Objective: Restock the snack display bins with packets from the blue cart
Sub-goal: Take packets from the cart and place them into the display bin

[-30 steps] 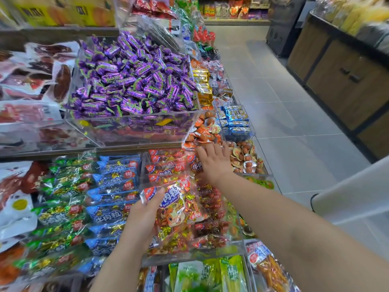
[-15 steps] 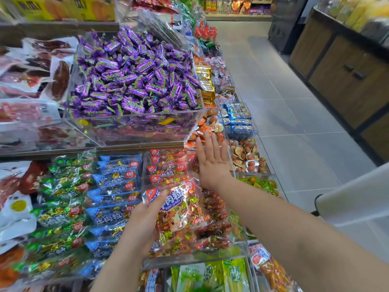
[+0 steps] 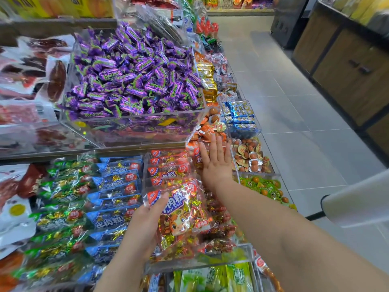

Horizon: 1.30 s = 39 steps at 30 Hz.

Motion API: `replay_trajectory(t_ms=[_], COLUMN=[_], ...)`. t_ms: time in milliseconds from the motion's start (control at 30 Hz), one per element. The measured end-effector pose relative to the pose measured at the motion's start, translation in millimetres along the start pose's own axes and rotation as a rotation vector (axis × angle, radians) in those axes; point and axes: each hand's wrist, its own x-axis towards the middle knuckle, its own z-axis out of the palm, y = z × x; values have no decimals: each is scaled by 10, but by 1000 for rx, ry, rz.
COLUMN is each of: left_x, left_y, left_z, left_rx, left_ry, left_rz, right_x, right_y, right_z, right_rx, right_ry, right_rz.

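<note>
A red beef-cube packet (image 3: 181, 218) stands tilted at the front of a clear bin (image 3: 210, 262) that holds several like it. My left hand (image 3: 145, 224) grips the packet's left edge, thumb across its top corner. My right hand (image 3: 216, 163) reaches further back with straight fingers laid flat on the rear packets (image 3: 168, 163) at the bin's right side. The blue cart is out of view.
Blue packets (image 3: 115, 197) and green packets (image 3: 63, 199) fill the bins to the left. A raised clear bin of purple candies (image 3: 134, 81) stands behind. Small bins of egg snacks (image 3: 250, 154) line the right edge by the tiled aisle (image 3: 305, 133). A white roll (image 3: 357, 205) juts in at right.
My right hand has slid further back along the bin, its fingers straightening. My left hand keeps hold of the front red packet, which stays in place.
</note>
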Motion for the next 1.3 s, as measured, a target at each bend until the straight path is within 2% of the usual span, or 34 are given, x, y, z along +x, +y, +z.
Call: replay_trajectory(t_ms=[167,267,333,400,467,500,567,600,633,733,800,900,1033,1100,1167,1233,1300], left_x=[-17,-41,-48,-45,-40,-46,-55,-43,-38,-37,-19,-35,-136,-166,-155,-111,-61], left_y=[10,22,30,42,59,76,105,106,117,142,138,127,36,-49,-136,-201,-265], left_z=[2,16,26,35,46,64,111,136,168,272,328,389,311,214,164,139,126], left_rx=[6,12,4,-2,-12,-8,50,81,111,231,308,511,669,1025,1435,1616,1671], left_ry=[0,6,18,25,33,33,34,40,42,9,-6,34,144,208,159,52,-16], left_rz=[-7,-10,-18,-33,-38,-34,1,23,45,127,160,320,543,704,822,758,699], right_x=[14,-38,-121,-270,-451,-516,-621,-654,-668,-676,-658,-600,-437,-330,-243,-176,-121], right_y=[-6,62,128,202,251,267,245,257,293,408,452,590,956,1046,983,814,630], right_z=[-4,-77,-160,-249,-357,-427,-618,-677,-730,-894,-995,-1136,-1237,-1218,-1158,-1063,-947], right_rx=[60,23,116,349,695,923,1479,1634,1628,1079,831,726,768,717,550,390,315], right_ry=[-4,-40,-17,125,208,119,-245,-390,-463,-492,-505,-463,-183,-69,-68,-131,-171], right_rz=[36,-42,-123,-209,-176,-80,145,168,98,-289,-373,-353,-125,-3,-15,-115,-192])
